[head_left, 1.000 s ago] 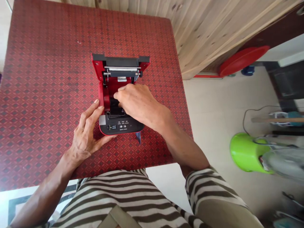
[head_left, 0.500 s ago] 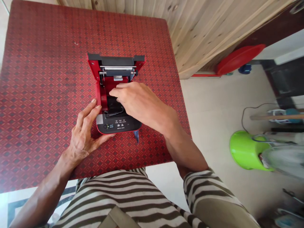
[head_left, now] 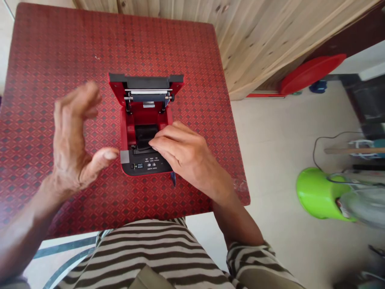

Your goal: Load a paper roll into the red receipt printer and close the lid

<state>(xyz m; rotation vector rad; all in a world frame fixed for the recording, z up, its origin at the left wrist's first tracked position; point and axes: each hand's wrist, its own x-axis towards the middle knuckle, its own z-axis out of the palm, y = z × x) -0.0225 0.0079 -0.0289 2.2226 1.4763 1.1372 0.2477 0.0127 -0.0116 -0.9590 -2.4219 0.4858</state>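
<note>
A small red and black label printer (head_left: 146,162) stands on the table with its lid (head_left: 147,82) tilted up, showing a roller and a metal bar. Its front panel carries buttons and a small display. Inside the compartment lies a glossy black piece (head_left: 146,134), perhaps film or a ribbon. My right hand (head_left: 188,154) reaches in from the right; its fingertips are pressed together at the black piece's front right edge, and what they pinch is hidden. My left hand (head_left: 76,138), fingers apart and blurred, hovers left of the printer without touching it.
The printer rests on a table with a red patterned cover (head_left: 57,44). A dark blue strip (head_left: 173,179) sticks out by its front right corner. Beyond the right edge, a green bucket (head_left: 319,196), a red round basin (head_left: 313,74) and a cable (head_left: 315,152) are on the floor side.
My left hand has let go of the printer's left side and moved up and left, opening. My right hand has drawn back toward the front panel, uncovering more of the compartment.
</note>
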